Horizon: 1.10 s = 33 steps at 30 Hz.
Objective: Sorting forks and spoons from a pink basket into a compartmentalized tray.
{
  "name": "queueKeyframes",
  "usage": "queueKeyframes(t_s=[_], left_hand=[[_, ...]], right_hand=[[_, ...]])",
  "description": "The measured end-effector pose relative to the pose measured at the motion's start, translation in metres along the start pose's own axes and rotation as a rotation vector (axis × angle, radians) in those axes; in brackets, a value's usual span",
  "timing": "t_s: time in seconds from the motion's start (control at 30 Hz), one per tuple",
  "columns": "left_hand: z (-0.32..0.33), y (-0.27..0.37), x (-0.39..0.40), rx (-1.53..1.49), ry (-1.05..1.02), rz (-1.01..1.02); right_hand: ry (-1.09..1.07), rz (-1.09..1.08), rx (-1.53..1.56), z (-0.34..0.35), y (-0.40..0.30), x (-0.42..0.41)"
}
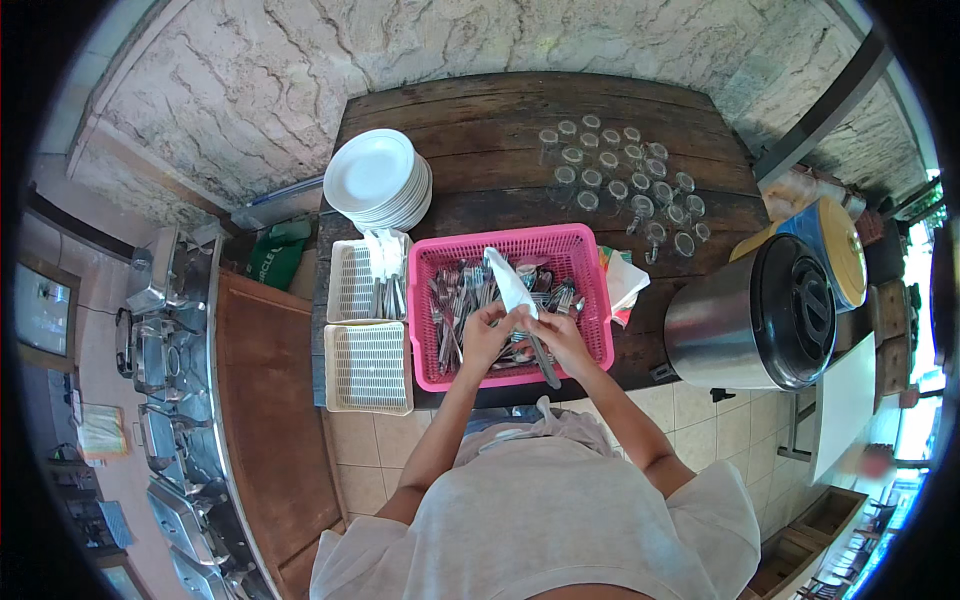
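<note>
Over a pink plastic basket (600,300) of loose metal cutlery (469,285), my left hand (486,334) and my right hand (559,337) meet on cutlery wrapped in a white paper napkin (510,281). Its metal handles (544,360) stick out of the napkin toward me. My fingers pinch the napkin's lower end from both sides. To the left, a cream slotted basket (349,277) holds several napkin-wrapped pieces of cutlery (386,262), handles toward me. A second cream basket (367,367) sits nearer me with nothing visible inside. A napkin packet (624,283) lies right of the pink basket.
A stack of white plates (375,176) stands at the back left of the wooden table (480,142). Several upturned glass mugs (607,161) stand at the back right. A large steel container with a black lid (720,315) is at the right; metal chafing dishes (161,435) line a counter at the left.
</note>
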<state>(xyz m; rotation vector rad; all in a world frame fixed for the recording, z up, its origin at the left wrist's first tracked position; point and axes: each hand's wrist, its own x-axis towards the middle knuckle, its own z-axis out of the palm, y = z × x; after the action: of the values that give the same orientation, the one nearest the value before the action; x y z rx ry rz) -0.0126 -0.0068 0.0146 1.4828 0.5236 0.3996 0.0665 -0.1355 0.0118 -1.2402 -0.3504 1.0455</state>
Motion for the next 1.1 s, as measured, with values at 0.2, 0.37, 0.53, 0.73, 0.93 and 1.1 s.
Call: queueKeyframes(t_s=[0.2, 0.37, 0.53, 0.73, 0.93, 1.1], left_hand=[[0.004, -0.004, 0.012, -0.081, 0.116, -0.018], [-0.014, 0.027, 0.047, -0.336, 0.339, 0.147], [0.005, 0.024, 0.031, -0.229, 0.192, 0.038], [0.000, -0.005, 0.020, -0.272, 0.223, -0.054], [-0.013, -0.029, -0.001, -0.283, 0.190, -0.060], [-0.031, -0.034, -0.042, -0.448, 0.270, -0.337]], right_hand=[[0.021, 0.026, -0.032, -0.005, 0.002, -0.006], [-0.028, 0.081, -0.067, -0.015, 0.003, -0.017], [0.091, 0.050, 0.040, -0.018, -0.004, -0.018], [0.003, 0.058, 0.004, -0.019, 0.003, -0.016], [0.013, 0.069, 0.039, -0.003, 0.016, 0.005], [-0.053, 0.131, -0.046, 0.046, 0.018, 0.025]])
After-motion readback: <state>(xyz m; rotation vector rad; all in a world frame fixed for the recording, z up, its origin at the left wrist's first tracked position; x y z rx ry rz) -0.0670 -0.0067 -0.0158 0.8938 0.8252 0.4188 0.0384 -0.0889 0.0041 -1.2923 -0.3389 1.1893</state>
